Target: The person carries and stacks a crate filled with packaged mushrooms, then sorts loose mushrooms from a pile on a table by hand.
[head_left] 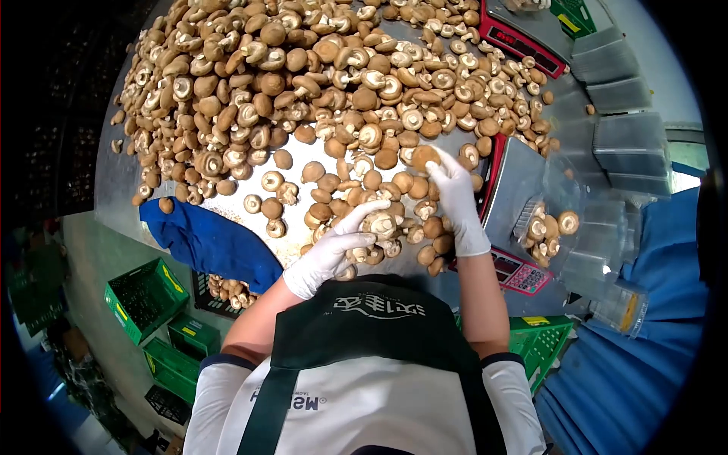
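Note:
Both my hands wear white gloves and are over loose shiitake mushrooms on a metal table (pixel 250 163). My left hand (pixel 334 250) is closed around a pale, underside-up mushroom (pixel 380 223), with more mushrooms close below it. Farther forward and to the right, my right hand (pixel 458 199) pinches a brown-capped mushroom (pixel 425 158) between thumb and fingers. A big heap of shiitake mushrooms (pixel 235 83) covers the far part of the table. To the right of my right hand, a clear plastic tray (pixel 523 221) with several mushrooms (pixel 547 233) sits on a red-edged scale (pixel 506 178).
A second scale (pixel 523 45) stands at the far right. Stacks of clear plastic trays (pixel 629 144) line the right side. A blue cloth (pixel 208 239) lies on the left table edge. Green crates (pixel 145 299) are on the floor at left, and another green crate (pixel 542 345) is at lower right.

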Action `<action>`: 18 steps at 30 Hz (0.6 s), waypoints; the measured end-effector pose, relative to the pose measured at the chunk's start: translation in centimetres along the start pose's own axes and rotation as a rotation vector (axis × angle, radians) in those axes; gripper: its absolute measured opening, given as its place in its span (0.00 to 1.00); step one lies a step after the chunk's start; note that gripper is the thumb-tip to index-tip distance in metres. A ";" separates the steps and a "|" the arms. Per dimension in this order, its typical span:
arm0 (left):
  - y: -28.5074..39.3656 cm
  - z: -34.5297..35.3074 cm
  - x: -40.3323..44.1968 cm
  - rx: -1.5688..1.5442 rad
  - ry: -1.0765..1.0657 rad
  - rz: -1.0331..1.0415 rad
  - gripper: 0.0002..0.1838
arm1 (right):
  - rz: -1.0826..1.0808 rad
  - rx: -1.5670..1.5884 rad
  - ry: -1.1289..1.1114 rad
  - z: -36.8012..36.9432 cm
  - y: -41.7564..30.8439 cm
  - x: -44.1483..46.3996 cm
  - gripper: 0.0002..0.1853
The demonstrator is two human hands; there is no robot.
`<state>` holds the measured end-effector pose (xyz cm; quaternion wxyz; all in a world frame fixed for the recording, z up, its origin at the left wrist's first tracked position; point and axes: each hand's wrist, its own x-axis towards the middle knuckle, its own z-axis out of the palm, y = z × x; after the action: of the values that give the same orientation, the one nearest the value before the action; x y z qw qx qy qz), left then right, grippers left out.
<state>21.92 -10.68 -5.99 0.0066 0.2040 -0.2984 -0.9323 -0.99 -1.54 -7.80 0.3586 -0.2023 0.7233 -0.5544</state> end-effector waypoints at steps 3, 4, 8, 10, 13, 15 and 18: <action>-0.5 0.0 0.1 0.023 0.022 0.042 0.34 | 0.080 0.229 -0.048 0.2 1.3 -1.9 0.21; -0.5 0.2 0.1 0.027 0.020 0.045 0.33 | 0.090 0.312 -0.069 0.3 1.2 -2.5 0.21; -0.2 1.0 -0.6 -0.045 -0.021 0.021 0.32 | 0.073 0.433 -0.147 0.7 0.3 -4.6 0.21; -0.2 1.0 -0.9 -0.104 -0.063 0.008 0.32 | 0.038 0.343 -0.160 0.7 -0.4 -5.4 0.20; -0.8 0.5 -1.0 -0.164 -0.106 0.014 0.31 | 0.052 0.252 -0.153 1.0 -2.3 -6.7 0.20; -1.1 0.5 -1.1 -0.208 -0.103 0.016 0.30 | 0.069 0.178 -0.144 0.9 -2.1 -7.0 0.22; -1.2 0.9 -1.2 -0.190 -0.088 0.069 0.28 | -0.034 0.267 -0.185 1.6 -2.1 -7.7 0.23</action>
<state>22.80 -8.99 -5.56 0.0446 0.1510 -0.2157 -0.9637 5.06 2.01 -3.73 0.4378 -0.2153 0.6036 -0.6306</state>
